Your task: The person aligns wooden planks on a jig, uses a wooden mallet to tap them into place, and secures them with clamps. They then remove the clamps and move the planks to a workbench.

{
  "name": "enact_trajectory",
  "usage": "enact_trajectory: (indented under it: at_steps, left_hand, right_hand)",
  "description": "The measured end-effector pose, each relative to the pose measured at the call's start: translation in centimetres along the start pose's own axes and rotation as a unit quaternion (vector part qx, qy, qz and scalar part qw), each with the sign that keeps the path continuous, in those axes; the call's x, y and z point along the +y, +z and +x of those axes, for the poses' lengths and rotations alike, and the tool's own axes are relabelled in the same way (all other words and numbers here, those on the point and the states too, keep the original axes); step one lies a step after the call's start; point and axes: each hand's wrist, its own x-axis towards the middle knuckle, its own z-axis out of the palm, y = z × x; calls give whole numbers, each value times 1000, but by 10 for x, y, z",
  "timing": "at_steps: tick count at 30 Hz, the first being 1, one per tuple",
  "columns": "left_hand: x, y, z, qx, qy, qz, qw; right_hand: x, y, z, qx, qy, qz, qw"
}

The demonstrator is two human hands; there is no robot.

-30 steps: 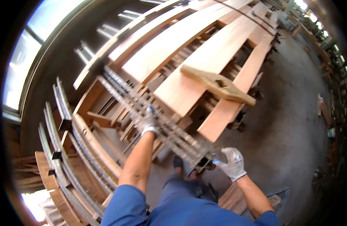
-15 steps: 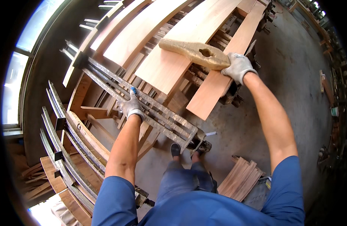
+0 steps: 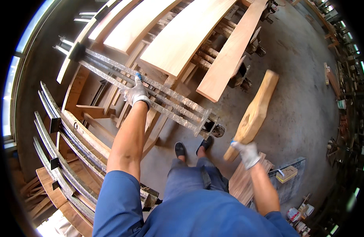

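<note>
A long steel clamp [image 3: 172, 104], with parallel bars and a threaded screw between them, lies aslant across the left side. My left hand [image 3: 135, 94], gloved, is closed round its upper bars. Off to the right, my gloved right hand [image 3: 247, 153] grips the near end of a wooden handle [image 3: 251, 114] that is thick in the middle, with a dark hole there and tapering ends. It hangs in the air, its far end pointing up and to the right. Beyond the clamp lie a wide pale board [image 3: 186, 39] and a narrow board [image 3: 229, 55].
More clamps [image 3: 67, 158] hang in a row at the lower left beside a wooden frame [image 3: 91, 132]. Wood strips [image 3: 245, 181] are stacked on the floor by my feet, with a yellow box [image 3: 286, 174] next to them. A window [image 3: 11, 98] is at the left.
My right hand has swung the wooden handle from over the boards down toward me, turning it upright-slanted beside them. My left hand stays on the clamp. The view has shifted slightly.
</note>
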Motion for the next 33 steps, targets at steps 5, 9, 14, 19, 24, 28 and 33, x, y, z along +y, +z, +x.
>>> enact_trajectory:
  at_steps: [5, 9, 14, 19, 24, 28, 33]
  left_hand:
    - [-13, 6, 15, 37, 23, 10, 999]
    - [-15, 7, 19, 32, 13, 22, 999]
    - [-8, 1, 3, 46, 28, 26, 998]
    - [-12, 6, 12, 47, 27, 29, 998]
    - [-12, 8, 12, 45, 19, 16, 999]
    - [-18, 9, 18, 57, 25, 34, 997]
    - [-36, 25, 45, 71, 50, -6, 996]
  right_hand:
    - [83, 38, -15, 63, 62, 47, 995]
    - [102, 62, -2, 52, 41, 27, 997]
    - [96, 70, 2, 50, 47, -32, 997]
    - [121, 87, 14, 6, 11, -53, 999]
    - [134, 109, 32, -9, -11, -114, 993]
    - [30, 95, 16, -90, 135, -206, 965]
    - [11, 26, 70, -60, -92, -254, 961]
